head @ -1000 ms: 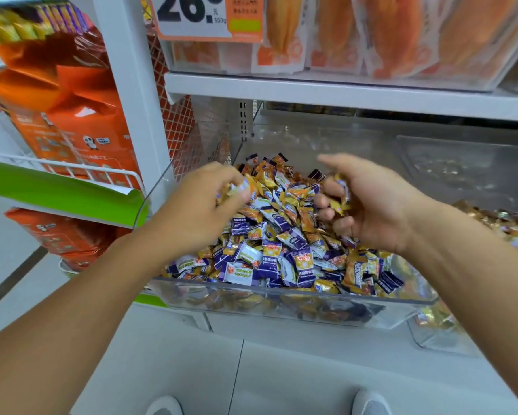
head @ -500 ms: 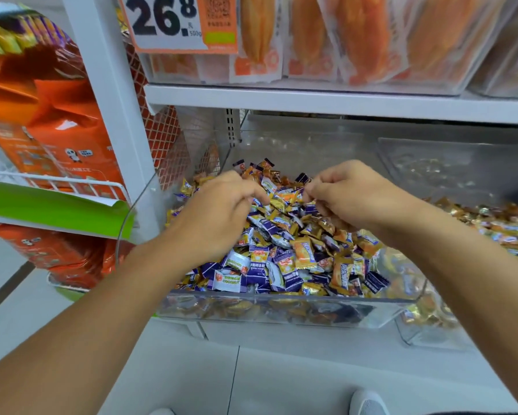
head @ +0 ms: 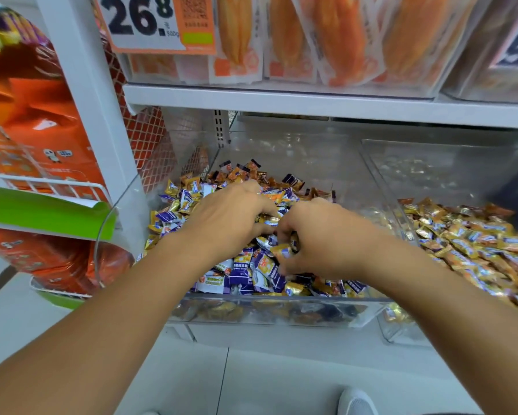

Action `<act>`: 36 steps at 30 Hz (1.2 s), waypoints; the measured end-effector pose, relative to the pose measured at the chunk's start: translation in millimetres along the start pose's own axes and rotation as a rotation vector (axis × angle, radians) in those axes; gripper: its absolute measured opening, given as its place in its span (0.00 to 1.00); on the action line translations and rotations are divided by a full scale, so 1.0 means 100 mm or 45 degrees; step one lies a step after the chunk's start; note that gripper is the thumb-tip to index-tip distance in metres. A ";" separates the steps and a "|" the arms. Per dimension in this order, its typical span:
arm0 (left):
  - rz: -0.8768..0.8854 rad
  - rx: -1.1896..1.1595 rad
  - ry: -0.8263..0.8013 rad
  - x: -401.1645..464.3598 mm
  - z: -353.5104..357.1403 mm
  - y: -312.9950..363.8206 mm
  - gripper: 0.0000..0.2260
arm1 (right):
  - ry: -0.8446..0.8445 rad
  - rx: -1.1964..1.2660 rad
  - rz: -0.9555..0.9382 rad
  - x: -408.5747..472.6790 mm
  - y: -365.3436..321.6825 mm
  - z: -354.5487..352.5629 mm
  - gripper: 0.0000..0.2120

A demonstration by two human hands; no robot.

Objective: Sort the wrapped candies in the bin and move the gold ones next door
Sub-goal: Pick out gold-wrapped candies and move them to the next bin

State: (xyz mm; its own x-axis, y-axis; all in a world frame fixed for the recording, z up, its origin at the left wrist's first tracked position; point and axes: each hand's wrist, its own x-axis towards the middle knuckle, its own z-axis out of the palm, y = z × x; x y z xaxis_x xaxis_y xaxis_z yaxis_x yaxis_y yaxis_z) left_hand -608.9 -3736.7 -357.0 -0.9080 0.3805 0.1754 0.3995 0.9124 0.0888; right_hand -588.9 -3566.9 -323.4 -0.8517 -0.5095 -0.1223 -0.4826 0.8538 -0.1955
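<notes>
Candies (head: 245, 271) now under lowered hands (head: 320, 238)

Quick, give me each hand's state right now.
Left hand: fingers curled down into the mixed candies; whether it grips any cannot be told.
Right hand: holding a gold candy in curled fingers.
</notes>
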 end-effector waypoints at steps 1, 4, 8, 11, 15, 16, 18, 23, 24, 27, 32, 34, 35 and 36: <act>0.000 -0.009 0.010 -0.01 0.02 -0.01 0.11 | 0.004 0.079 -0.004 0.00 0.04 -0.03 0.10; 0.009 -0.169 0.052 -0.04 0.06 -0.08 0.14 | -0.046 0.522 0.110 -0.05 0.20 -0.17 0.11; -0.175 -0.597 0.147 -0.03 -0.01 -0.08 0.15 | -0.015 1.306 0.388 -0.08 0.31 -0.29 0.09; -0.615 -1.280 0.185 -0.01 -0.12 -0.07 0.16 | -0.041 1.791 0.519 -0.04 0.31 -0.29 0.12; -0.742 -1.656 0.217 -0.07 -0.16 -0.11 0.12 | 0.141 1.054 0.398 0.03 0.34 -0.18 0.13; -0.742 -1.637 0.222 -0.09 -0.17 -0.10 0.09 | 0.196 0.721 0.325 0.05 0.33 -0.16 0.11; -0.720 -1.590 0.220 -0.12 -0.19 -0.07 0.06 | 0.156 0.168 0.264 0.10 0.30 -0.07 0.16; -0.552 -1.464 0.094 -0.16 -0.25 0.04 0.03 | 0.084 -0.012 0.253 0.16 0.24 -0.02 0.15; -0.491 -1.400 0.049 -0.17 -0.24 0.06 0.03 | 0.139 0.119 0.266 0.17 0.25 -0.07 0.15; -0.170 -1.058 -0.088 -0.19 -0.19 0.09 0.08 | 0.269 0.946 0.427 0.10 0.32 -0.25 0.13; 0.176 -0.498 -0.159 -0.17 -0.05 0.14 0.08 | -0.116 2.201 0.512 -0.09 0.34 -0.40 0.12; 0.171 -0.445 -0.105 -0.14 -0.03 0.16 0.12 | -0.199 2.353 0.501 -0.10 0.35 -0.40 0.14; 0.156 -0.419 -0.058 -0.12 -0.03 0.17 0.13 | -0.212 2.390 0.495 -0.11 0.35 -0.39 0.13; 0.133 -0.377 -0.020 -0.10 -0.02 0.17 0.12 | -0.212 2.406 0.493 -0.11 0.35 -0.39 0.12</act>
State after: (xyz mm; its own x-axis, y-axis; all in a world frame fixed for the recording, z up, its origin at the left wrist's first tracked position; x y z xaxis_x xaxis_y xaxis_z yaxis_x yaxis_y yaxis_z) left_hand -592.3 -3725.1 -355.2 -0.8609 0.4745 0.1837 0.5083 0.7853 0.3534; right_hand -604.1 -3527.3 -291.0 -0.7617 -0.4514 -0.4648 0.6051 -0.2388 -0.7595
